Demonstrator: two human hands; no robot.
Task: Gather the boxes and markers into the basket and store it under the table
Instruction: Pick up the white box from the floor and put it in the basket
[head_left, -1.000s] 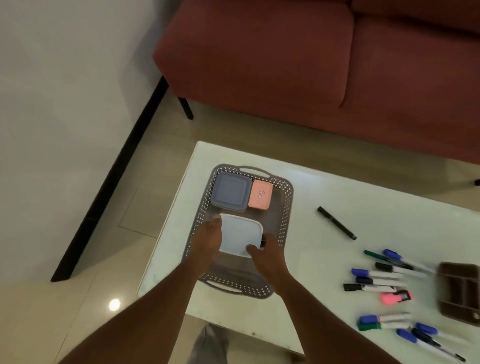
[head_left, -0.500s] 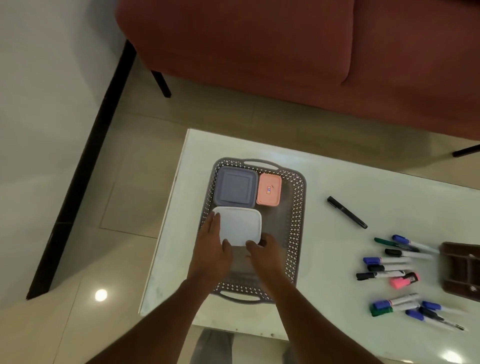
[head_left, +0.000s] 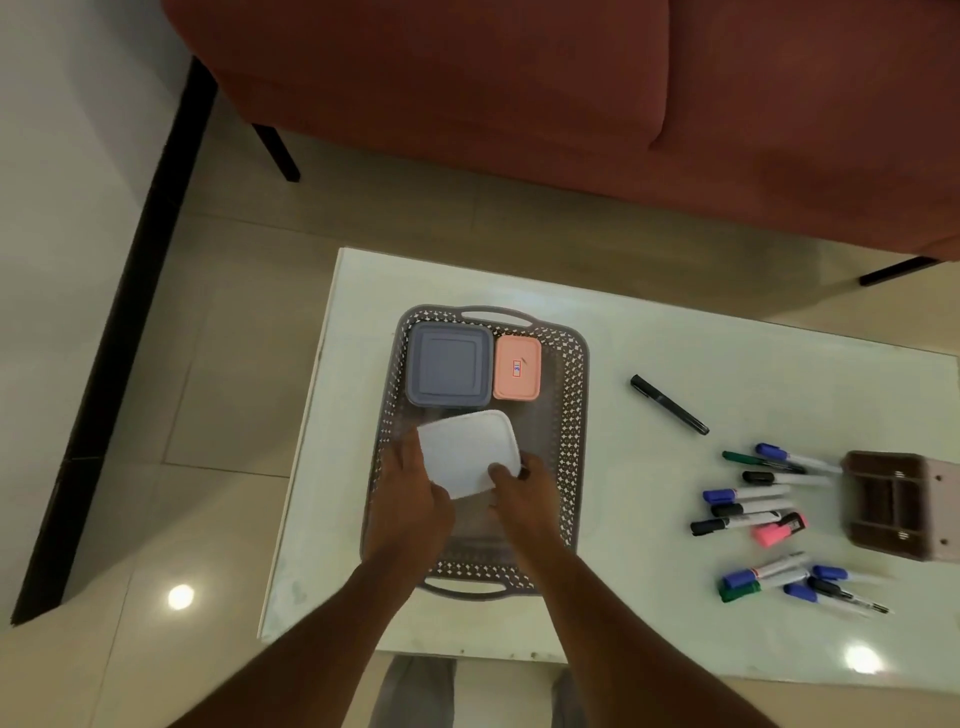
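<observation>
1. A pale glass-topped counter (head_left: 701, 364) stands on a tiled floor, with a red sofa (head_left: 519, 104) beyond it at 12 o'clock.
2. A grey perforated basket (head_left: 575, 415) with handles sits at the counter's left end.
3. Both hands pinch a white box (head_left: 467, 449) over the basket's middle: the left hand (head_left: 410, 499) grips its 8 o'clock edge, the right hand (head_left: 524, 499) its 4 o'clock corner.
4. The box is square, flat-lidded, and tilted slightly.
5. At the basket's 12 o'clock end lie a blue-grey box (head_left: 449, 365) and, just beside it, a smaller pink box (head_left: 517, 368).
6. The step in hand looks like setting the white box down.
7. Next would come the loose markers (head_left: 753, 514), scattered at 3 o'clock beside a brown organiser (head_left: 898, 506); a black marker (head_left: 669, 404) lies apart.
</observation>
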